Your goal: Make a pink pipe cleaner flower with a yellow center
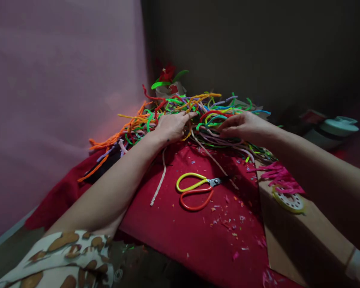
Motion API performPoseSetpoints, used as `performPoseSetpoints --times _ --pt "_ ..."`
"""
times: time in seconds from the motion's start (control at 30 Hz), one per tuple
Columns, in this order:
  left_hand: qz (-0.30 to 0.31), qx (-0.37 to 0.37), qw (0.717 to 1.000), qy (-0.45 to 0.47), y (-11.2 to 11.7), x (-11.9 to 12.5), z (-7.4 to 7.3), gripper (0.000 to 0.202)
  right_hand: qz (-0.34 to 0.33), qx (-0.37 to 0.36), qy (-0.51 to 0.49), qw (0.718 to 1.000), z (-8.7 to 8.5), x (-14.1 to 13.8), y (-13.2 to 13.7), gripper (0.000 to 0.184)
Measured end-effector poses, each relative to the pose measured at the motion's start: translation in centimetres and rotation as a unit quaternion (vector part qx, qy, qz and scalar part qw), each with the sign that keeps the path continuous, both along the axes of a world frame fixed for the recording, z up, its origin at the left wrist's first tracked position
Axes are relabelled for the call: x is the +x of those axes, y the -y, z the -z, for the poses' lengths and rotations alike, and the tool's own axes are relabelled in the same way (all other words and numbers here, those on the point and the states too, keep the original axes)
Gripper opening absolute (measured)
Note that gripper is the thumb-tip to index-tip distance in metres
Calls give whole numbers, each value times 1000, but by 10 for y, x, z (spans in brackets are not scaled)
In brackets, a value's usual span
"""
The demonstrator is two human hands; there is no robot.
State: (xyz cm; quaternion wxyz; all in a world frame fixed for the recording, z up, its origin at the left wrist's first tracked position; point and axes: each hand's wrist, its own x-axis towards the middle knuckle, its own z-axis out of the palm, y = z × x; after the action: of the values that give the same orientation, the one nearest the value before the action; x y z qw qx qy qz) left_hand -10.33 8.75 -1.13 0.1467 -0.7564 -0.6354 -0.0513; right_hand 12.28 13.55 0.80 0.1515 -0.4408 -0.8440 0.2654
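Note:
A tangled heap of coloured pipe cleaners [195,108] lies at the far side of a red cloth [180,224]. My left hand [172,126] rests palm down on the left part of the heap, fingers curled into orange and green strands. My right hand [243,126] lies on the right part, fingers bent and pinched among pale and green strands. A white pipe cleaner [159,184] trails from under my left wrist toward me. Scissors [196,190] with one yellow and one orange handle lie closed on the cloth, nearer to me than both hands.
A brown cardboard box [300,236] at right carries pink strands [277,178] and a round white and yellow spool [289,200]. A red flower with green leaves [168,78] stands behind the heap. A pale green lidded container [333,130] sits far right. Small cut scraps litter the cloth.

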Motion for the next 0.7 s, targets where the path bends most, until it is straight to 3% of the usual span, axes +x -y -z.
performPoseSetpoints --times 0.07,0.17,0.33,0.57,0.7 --pt "-2 -4 1000 1 -2 -4 0 62 -57 -3 37 998 4 -6 2 20" --pt "4 2 1000 5 -4 -7 2 59 -118 72 154 978 15 -13 -3 21" --pt "13 12 1000 8 -5 -7 7 50 -59 172 333 925 29 -7 -17 25" --pt "28 14 999 17 -5 -4 10 39 -60 210 343 914 34 9 -14 31" --pt "21 7 1000 16 -3 -1 9 39 -104 261 365 888 41 11 -12 32"
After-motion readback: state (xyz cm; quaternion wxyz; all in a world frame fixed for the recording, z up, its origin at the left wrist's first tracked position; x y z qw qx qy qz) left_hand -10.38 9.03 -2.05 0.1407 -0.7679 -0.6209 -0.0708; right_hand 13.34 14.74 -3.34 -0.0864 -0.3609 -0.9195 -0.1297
